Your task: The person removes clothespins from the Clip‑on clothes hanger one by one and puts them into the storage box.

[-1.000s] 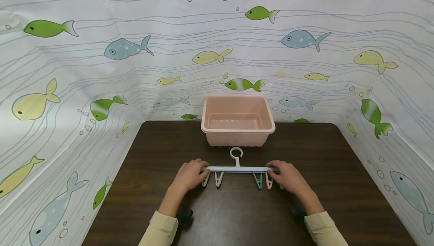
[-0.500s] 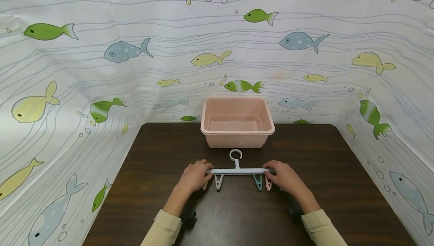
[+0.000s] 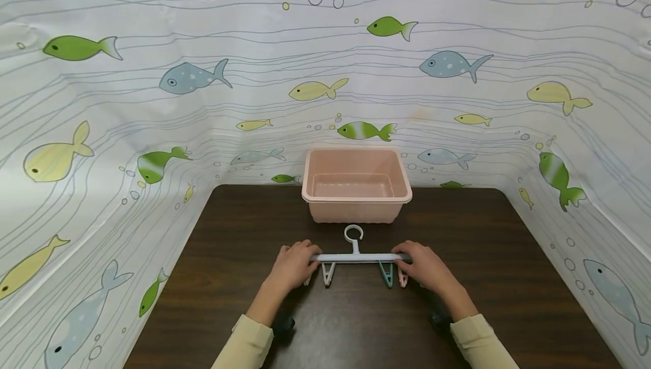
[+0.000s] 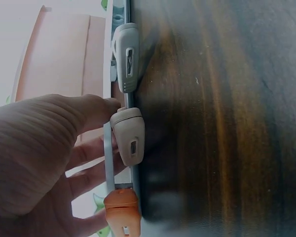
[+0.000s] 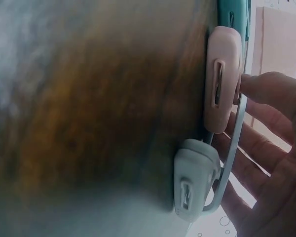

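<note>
A pale clip hanger (image 3: 354, 257) with a round hook lies across the table, hook pointing away. Its left end is gripped by my left hand (image 3: 293, 264), thumb on the near side and fingers beyond the bar. My right hand (image 3: 423, 263) holds the other end the same way. In the left wrist view, a grey-white clip (image 4: 127, 59), a beige clip (image 4: 128, 136) and an orange clip (image 4: 122, 210) line the bar. The right wrist view has a teal clip (image 5: 233, 14), a pink clip (image 5: 222, 79) and a pale grey clip (image 5: 195, 180).
Just behind the hook stands a pink plastic basin (image 3: 357, 209) with nothing in it. The dark wooden table (image 3: 351, 324) spreads around the hanger. A white sheet printed with fish (image 3: 254, 35) encloses the back and both sides.
Both hands have shifted slightly inward along the hanger's bar since one second ago, covering the outer clips a little more. Over the last half second they stay almost still.
</note>
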`<state>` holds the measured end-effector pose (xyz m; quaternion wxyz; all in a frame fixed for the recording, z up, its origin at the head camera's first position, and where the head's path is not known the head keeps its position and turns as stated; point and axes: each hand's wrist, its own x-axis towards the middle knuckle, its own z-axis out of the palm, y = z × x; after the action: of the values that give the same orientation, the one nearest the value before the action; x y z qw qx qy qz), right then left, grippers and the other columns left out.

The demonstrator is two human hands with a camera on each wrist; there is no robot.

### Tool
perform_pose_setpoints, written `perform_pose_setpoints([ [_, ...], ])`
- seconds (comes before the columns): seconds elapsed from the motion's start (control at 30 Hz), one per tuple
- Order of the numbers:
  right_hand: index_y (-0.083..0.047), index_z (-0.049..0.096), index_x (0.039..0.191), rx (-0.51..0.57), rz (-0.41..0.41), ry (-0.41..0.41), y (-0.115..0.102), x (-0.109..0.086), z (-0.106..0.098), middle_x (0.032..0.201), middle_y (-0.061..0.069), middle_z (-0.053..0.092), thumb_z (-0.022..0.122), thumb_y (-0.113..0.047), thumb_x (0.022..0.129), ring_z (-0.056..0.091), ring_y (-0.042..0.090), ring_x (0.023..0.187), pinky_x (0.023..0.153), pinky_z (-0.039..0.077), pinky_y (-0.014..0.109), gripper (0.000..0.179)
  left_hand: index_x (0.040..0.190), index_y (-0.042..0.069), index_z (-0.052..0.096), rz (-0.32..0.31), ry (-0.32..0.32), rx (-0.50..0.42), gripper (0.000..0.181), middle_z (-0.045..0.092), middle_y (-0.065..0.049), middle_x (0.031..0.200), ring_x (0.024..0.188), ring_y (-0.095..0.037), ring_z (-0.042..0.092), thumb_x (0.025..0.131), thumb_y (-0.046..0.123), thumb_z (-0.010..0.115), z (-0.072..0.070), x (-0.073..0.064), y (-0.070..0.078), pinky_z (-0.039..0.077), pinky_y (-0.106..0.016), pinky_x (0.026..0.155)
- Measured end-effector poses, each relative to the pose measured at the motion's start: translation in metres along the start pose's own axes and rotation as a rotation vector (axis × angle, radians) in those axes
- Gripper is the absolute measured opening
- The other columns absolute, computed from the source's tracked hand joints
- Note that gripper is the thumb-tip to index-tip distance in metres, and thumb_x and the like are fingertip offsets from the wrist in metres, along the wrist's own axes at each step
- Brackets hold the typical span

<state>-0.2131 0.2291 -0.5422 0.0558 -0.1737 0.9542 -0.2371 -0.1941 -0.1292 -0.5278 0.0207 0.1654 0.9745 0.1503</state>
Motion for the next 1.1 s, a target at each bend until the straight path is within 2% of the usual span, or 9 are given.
perform_pose_setpoints([
  [0.33,-0.018,0.078,0.121,0.024,-0.009,-0.007,-0.001,0.0,0.001,0.124,0.001,0.075,0.076,-0.023,0.102,0.072,0.027,0.114,0.098,0.057,0.055,0.019,0.12,0.019,0.076,-0.017,-0.021,-0.012,0.019,0.07,-0.001,0.116,0.112,-0.028,0.068,0.102,0.026,0.076,-0.001,-0.003,-0.003,0.05,-0.064,0.101],
  [0.63,-0.017,0.078,0.119,0.046,0.003,-0.02,-0.001,0.002,-0.002,0.122,0.001,0.076,0.076,-0.021,0.102,0.072,0.024,0.111,0.097,0.057,0.054,0.017,0.118,0.019,0.077,0.001,-0.022,-0.025,0.017,0.07,-0.002,0.114,0.112,-0.029,0.068,0.102,0.025,0.076,-0.003,-0.002,-0.005,0.053,-0.062,0.099],
  [0.77,-0.018,0.077,0.119,0.059,0.016,-0.033,-0.002,0.002,-0.001,0.12,0.0,0.076,0.075,-0.021,0.102,0.071,0.02,0.108,0.096,0.057,0.052,0.017,0.116,0.018,0.077,0.016,-0.019,-0.026,0.016,0.069,-0.002,0.111,0.108,-0.028,0.069,0.101,0.024,0.077,-0.003,-0.003,-0.006,0.056,-0.059,0.094],
  [0.9,-0.018,0.076,0.119,0.087,0.031,-0.044,-0.005,0.001,-0.001,0.112,-0.002,0.076,0.074,-0.019,0.102,0.068,0.014,0.096,0.091,0.057,0.048,0.017,0.115,0.018,0.077,0.035,-0.003,-0.028,0.016,0.069,-0.002,0.108,0.104,-0.027,0.07,0.101,0.023,0.077,-0.002,-0.003,-0.008,0.058,-0.054,0.088],
  [1.1,-0.017,0.071,0.121,0.152,0.032,-0.072,-0.005,0.0,-0.004,0.082,-0.008,0.073,0.071,-0.016,0.103,0.066,0.008,0.067,0.074,0.052,0.035,0.018,0.116,0.018,0.076,0.031,0.011,-0.058,0.016,0.071,-0.001,0.109,0.105,-0.027,0.071,0.1,0.023,0.077,-0.003,-0.006,-0.01,0.058,-0.054,0.088],
])
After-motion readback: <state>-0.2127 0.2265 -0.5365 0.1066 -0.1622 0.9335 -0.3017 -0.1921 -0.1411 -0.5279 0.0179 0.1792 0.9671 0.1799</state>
